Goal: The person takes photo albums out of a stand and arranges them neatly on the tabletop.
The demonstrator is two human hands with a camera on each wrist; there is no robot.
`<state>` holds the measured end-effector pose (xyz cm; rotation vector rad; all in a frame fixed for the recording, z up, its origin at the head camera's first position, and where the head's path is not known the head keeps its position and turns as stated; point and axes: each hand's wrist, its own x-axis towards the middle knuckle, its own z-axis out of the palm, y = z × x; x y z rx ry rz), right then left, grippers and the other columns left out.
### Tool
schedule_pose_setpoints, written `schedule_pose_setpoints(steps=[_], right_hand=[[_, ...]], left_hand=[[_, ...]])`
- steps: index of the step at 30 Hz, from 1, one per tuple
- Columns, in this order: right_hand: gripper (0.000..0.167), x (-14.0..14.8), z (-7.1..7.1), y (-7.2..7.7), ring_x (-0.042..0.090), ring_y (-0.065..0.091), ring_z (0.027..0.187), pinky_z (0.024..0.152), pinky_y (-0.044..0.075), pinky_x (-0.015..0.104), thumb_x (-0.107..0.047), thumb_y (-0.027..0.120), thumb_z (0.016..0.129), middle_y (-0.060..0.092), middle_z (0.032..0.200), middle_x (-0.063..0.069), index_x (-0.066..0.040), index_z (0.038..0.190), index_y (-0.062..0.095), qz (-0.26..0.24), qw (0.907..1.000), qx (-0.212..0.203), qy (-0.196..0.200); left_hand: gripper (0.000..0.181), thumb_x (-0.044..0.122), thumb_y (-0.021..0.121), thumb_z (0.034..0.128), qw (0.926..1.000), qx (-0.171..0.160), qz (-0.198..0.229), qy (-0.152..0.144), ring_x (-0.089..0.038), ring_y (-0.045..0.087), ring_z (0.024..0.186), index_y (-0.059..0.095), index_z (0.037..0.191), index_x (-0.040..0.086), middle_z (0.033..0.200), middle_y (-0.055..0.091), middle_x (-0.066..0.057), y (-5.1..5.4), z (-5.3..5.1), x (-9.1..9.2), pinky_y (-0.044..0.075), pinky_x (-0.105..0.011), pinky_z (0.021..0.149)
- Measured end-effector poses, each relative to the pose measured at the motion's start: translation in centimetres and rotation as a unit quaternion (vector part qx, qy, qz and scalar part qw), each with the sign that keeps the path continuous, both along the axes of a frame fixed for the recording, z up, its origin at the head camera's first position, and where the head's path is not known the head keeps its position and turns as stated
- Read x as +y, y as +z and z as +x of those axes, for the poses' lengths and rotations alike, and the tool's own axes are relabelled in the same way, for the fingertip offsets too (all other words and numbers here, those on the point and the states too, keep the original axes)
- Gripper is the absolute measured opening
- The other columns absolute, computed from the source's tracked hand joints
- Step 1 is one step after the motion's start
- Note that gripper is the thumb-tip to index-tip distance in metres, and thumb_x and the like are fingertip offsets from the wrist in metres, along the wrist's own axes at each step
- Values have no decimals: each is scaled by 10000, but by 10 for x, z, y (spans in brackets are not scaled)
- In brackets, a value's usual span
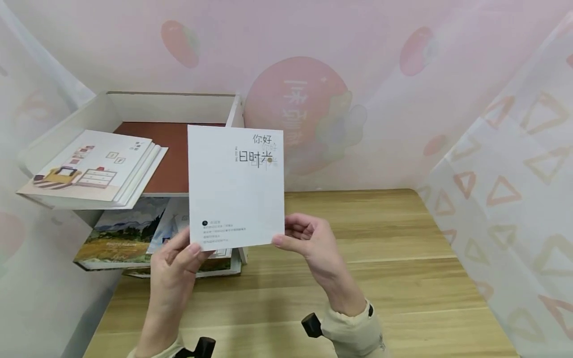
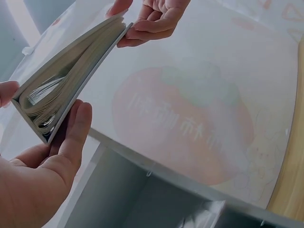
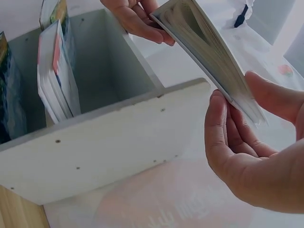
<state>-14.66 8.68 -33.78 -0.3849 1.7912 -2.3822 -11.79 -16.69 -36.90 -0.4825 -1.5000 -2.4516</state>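
Wooden tabletop (image 1: 403, 288) beneath both hands (image 1: 172, 266) (image 1: 315, 246), a white book (image 1: 237, 194) in their pinch grip.

Your hands, left (image 1: 172, 268) and right (image 1: 317, 246), are bare. You wear pale cream sleeves: the right sleeve (image 1: 351, 330) is creased, with a black patch (image 1: 370, 311) at its cuff; the left sleeve (image 1: 169, 349) shows only partly. Each wrist bears a small black block, left block (image 1: 205, 346) and right block (image 1: 312, 325).

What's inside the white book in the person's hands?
Inside the white book, many pages show edge-on, some bowed apart with gaps. What their faces carry is covered and can't be made out.
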Motion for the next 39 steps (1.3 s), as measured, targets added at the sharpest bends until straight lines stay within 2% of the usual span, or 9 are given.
schedule_pose_setpoints(steps=[3,6,12,16,26,30,35,39], right_hand=[[293,6,2,-3,223,626,824,748,554,279,125,745,781,678,953,154,131,1058,651,-38,10000,-53,-37],[295,11,4,-5,216,623,821,743,551,274,125,745,776,676,949,146,140,1053,644,-31,9999,-63,-87],[311,23,9,-10,216,621,825,738,547,270,102,757,782,672,956,144,128,1071,646,71,9997,-109,-194],[311,30,10,-14,219,627,833,750,549,272,100,752,782,678,964,150,129,1073,644,78,9996,-131,-227],[354,48,15,-22,237,634,867,779,554,292,108,746,782,674,997,170,145,1112,622,158,9988,-296,-368],[361,56,16,-24,232,634,870,782,558,292,104,751,782,675,997,164,150,1114,616,151,9986,-297,-418],[325,64,16,-28,217,636,856,766,560,278,126,735,787,677,980,150,148,1091,620,134,9986,-202,-464],[296,67,16,-31,213,632,854,761,558,273,137,730,785,675,966,139,133,1064,628,135,9983,-288,-491]], left_hand=[[419,-68,459,960,9995,-207,-200,-90,-245,617,1114,528,1373,-57,1302,587,-189,-2,2,4,533,-328,918],[440,-68,460,961,9991,-255,-245,-239,-248,602,1132,495,1400,-59,1313,575,-192,-4,3,8,534,-325,915],[454,-83,475,962,9991,-222,-333,-130,-259,592,1155,449,1416,-88,1310,581,-197,-8,5,20,536,-330,912],[451,-117,466,964,9996,-106,-236,-133,-273,568,1202,440,1413,-101,1335,567,-203,-12,7,27,509,-327,949],[462,-131,517,937,9979,-311,-561,3,-269,596,1161,436,1391,-138,1296,594,-200,-20,7,44,522,-330,925],[466,-130,522,938,9981,-314,-537,-39,-269,597,1160,424,1393,-144,1300,591,-196,-22,6,52,529,-314,912],[460,-104,526,955,9980,-308,-527,-154,-281,572,1194,422,1401,-134,1322,582,-179,-26,5,61,507,-360,945],[449,-85,536,961,9972,-392,-626,-79,-289,579,1183,441,1399,-117,1318,577,-197,-29,4,65,514,-368,938]])
